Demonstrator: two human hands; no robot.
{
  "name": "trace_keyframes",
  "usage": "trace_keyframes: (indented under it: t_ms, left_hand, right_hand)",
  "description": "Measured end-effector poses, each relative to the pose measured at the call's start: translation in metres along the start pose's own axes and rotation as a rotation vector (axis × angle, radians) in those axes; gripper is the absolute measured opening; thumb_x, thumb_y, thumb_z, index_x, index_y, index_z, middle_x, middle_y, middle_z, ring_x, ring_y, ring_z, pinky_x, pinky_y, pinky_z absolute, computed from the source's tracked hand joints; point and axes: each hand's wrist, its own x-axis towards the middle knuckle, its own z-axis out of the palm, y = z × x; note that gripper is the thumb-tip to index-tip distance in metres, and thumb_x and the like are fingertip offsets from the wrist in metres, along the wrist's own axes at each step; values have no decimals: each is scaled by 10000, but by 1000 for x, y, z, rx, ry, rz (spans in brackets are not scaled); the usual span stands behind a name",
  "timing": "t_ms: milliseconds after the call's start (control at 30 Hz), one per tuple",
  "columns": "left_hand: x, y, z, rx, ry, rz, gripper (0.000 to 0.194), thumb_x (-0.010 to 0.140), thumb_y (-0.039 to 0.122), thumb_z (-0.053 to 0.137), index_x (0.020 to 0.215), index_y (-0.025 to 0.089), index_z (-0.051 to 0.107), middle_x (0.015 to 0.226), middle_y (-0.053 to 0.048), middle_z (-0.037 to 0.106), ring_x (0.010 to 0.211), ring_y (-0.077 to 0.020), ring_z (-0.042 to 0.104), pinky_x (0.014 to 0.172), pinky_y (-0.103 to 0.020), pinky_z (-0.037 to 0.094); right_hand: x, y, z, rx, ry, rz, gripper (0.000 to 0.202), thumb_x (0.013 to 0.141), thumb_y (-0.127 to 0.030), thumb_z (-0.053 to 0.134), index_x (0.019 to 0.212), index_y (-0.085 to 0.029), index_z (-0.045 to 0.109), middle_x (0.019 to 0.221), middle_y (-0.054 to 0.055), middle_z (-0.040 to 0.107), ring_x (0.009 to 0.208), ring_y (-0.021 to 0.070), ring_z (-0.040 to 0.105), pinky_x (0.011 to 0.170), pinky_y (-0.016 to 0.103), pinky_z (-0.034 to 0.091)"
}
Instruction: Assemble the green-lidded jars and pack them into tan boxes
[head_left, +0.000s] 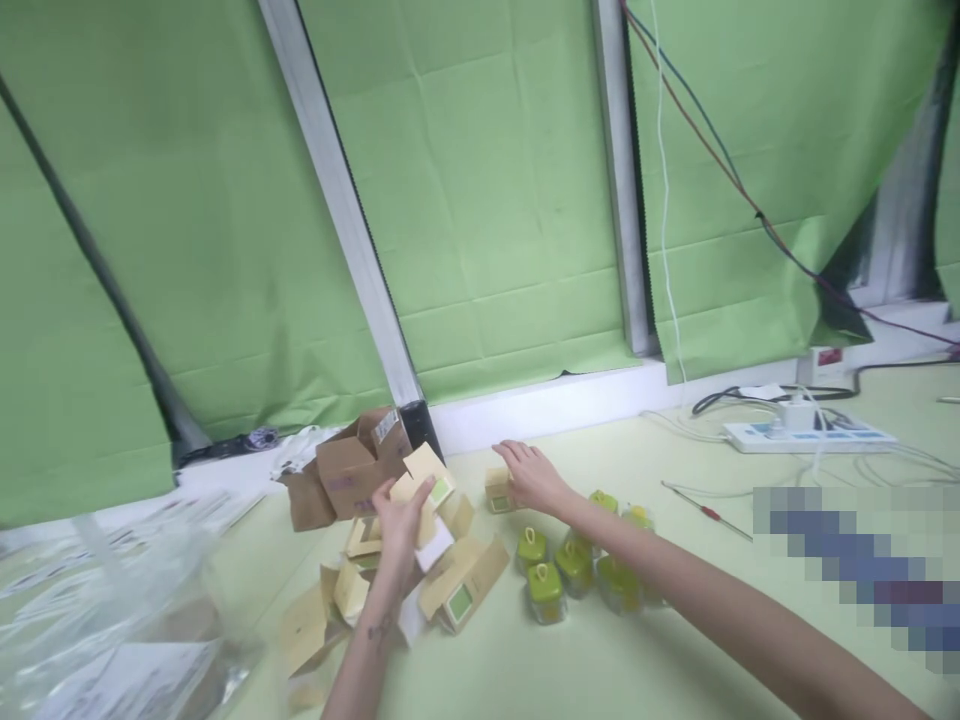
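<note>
My left hand (401, 520) grips a small open cardboard box (425, 485) with a green label, its flaps raised, above a pile of similar boxes. My right hand (534, 480) is at another small yellowish box (498, 492) with a green label; its fingers reach over the top, and its thumb is hidden. Several clear jars with green lids (544, 592) and looped tops stand near my right forearm, which partly hides some of them. Opened boxes (465, 585) lie below and around my left hand, with white pieces among them.
A larger brown carton (349, 470) stands open behind the pile. Clear plastic packaging (112, 600) lies at left. A white power strip (810, 437) with cables and a thin red-handled tool (709, 512) are at right. Green blinds (487, 180) hang behind the table.
</note>
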Motion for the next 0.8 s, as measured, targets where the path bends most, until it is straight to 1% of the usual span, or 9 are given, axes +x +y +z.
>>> trace_keyframes:
  t_ms: [133,233,300,400,467,500,567,667,800]
  left_hand:
    - [21,13,-21,423,39,128,799,426,131,798,1141,124,442,1322,-266,396,1277,-473,249,1003,-590,196]
    - [27,22,-22,609,67,251,819,551,229,723,1247,74,322,1421,-323,172,1326,-492,-16,990,-653,102]
    - [19,22,-14,671,-3,347,725,645,272,644,1266,96,313,1433,-284,199,1347,-442,36,1008,-624,138]
    - [-10,8,6,704,-257,483,596,608,253,689,1162,180,480,1360,-163,422,1314,-331,282,1073,-471,197]
    - [-34,-7,24,694,-450,564,726,528,244,759,1201,246,486,1409,-90,389,1321,-286,293,1075,-407,242]
    - [-44,-14,32,664,-587,625,789,556,232,745,1276,227,422,1458,-113,301,1349,-299,228,1078,-441,223]
    - [-58,-24,47,585,-722,664,742,660,200,659,1336,229,353,1437,-124,332,1331,-283,275,1065,-445,249]
    - [-69,-28,58,550,-747,719,615,698,133,583,1283,235,424,1270,-105,514,1197,-273,443,1008,-437,328]
    - [-74,-29,57,570,-655,803,504,692,100,562,1172,245,506,1171,-76,567,1113,-272,497,953,-426,378]
  right_hand:
    - [0,26,10,44,-146,188,291,895,-291,544,1158,-167,534,1162,71,573,957,202,600,795,407,509]
    - [-5,39,7,106,-211,235,286,895,-290,544,1151,-163,537,1144,68,581,938,197,607,780,397,515]
    - [-9,42,-1,147,-207,229,290,894,-291,546,1154,-162,536,1148,69,580,943,199,605,785,401,513]
    - [-19,36,-25,212,-160,160,279,894,-290,546,1141,-160,542,1145,68,579,949,201,601,789,404,509]
    - [-28,26,-43,255,-117,92,294,867,-294,582,1123,-157,539,1117,64,582,951,202,596,785,393,509]
    - [-34,20,-52,274,-95,63,366,808,-304,651,1119,-159,524,1079,61,587,947,201,594,780,368,515]
    - [-46,7,-68,291,-50,20,456,751,-300,702,1135,-190,482,1042,51,585,931,199,596,755,343,526]
    - [-62,-10,-79,260,30,-1,427,768,-218,672,1133,-206,452,1040,68,574,915,227,590,728,379,520]
    - [-74,-22,-83,219,93,-31,331,812,-132,586,1113,-204,467,1122,118,565,1050,269,531,835,450,461]
